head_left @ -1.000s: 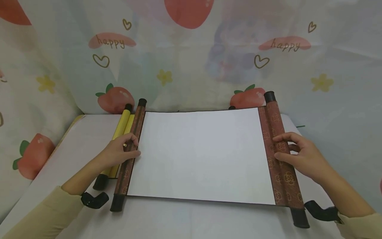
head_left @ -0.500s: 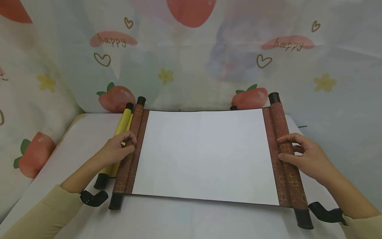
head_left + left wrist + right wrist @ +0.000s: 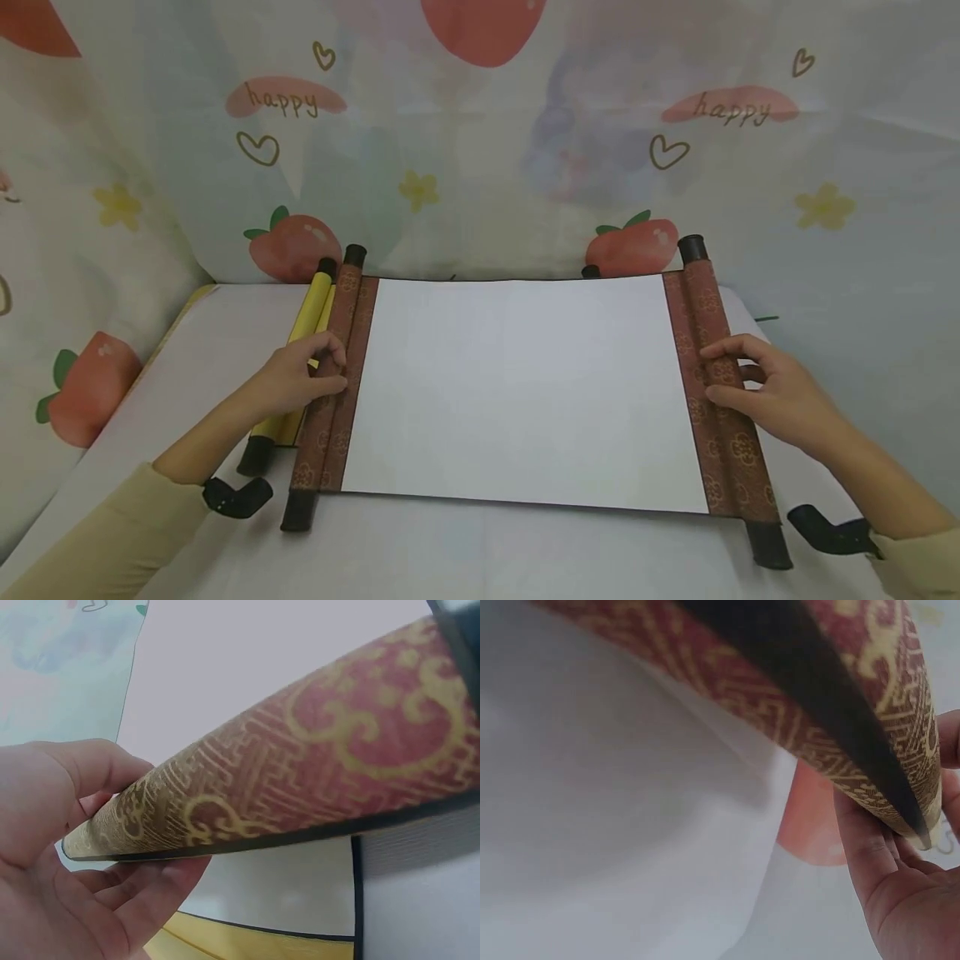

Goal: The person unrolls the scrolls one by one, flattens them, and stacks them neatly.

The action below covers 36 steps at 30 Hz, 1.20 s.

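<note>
A scroll with a blank white sheet [image 3: 525, 392] stretches between two red-brown rollers with gold patterns and black end caps. My left hand [image 3: 292, 375] grips the left roller [image 3: 303, 467] around its middle, thumb above and fingers beneath in the left wrist view. The right roller [image 3: 738, 450] is held by my right hand [image 3: 776, 396], thumb and index finger over its top; in the right wrist view other fingers [image 3: 866, 840] curl below it. A flat brown border shows beside each roller. The sheet's near edge casts a shadow on the table.
Close behind the left roller lies a yellow scroll [image 3: 309, 312] with black end caps, partly hidden by my left hand. A white-covered table [image 3: 480, 554] lies beneath. A cloth printed with fruit and hearts [image 3: 480, 167] hangs at the back and left.
A wider brown border now shows beside the left roller, and the sheet's left edge sits further right. My right hand and the right roller have shifted slightly right in view.
</note>
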Motion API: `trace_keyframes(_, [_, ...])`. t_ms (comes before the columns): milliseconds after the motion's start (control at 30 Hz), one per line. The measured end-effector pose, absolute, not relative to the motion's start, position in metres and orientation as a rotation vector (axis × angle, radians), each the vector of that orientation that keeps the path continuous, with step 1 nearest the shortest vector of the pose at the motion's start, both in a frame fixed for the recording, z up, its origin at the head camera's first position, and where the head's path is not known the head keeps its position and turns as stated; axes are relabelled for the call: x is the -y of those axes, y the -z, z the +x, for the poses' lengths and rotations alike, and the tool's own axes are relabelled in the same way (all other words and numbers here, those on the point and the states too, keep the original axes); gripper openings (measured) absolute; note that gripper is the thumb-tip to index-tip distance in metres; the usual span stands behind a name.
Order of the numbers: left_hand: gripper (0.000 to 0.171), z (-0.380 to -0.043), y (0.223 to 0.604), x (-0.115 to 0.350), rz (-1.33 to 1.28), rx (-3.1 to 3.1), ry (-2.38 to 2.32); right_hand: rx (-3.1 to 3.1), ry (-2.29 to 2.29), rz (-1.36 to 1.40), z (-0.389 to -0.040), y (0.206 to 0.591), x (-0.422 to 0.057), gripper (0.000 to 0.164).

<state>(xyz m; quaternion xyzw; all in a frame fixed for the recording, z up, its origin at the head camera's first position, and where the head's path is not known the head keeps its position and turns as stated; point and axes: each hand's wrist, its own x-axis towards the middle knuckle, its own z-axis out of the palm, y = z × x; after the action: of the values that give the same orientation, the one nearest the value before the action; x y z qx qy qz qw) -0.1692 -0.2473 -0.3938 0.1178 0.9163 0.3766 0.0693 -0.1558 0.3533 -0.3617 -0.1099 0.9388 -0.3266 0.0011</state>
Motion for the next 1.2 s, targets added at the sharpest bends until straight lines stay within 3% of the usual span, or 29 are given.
trace_keyframes(433, [0.019,-0.188,0.394,0.238,0.277,-2.588,-1.243,-2.895,0.995,-0.348,-0.189,0.359,-0.372,0.039])
trace_keyframes(700, [0.025,-0.2,0.398,0.235,0.208,-2.477,-1.273,-2.732,0.996,-0.334,-0.216,0.376,-0.381,0.045])
trace_keyframes(1200, [0.028,-0.222,0.397,0.241,0.177,-2.58,-1.141,-2.629,1.039,-0.312,-0.248,0.385,-0.371,0.045])
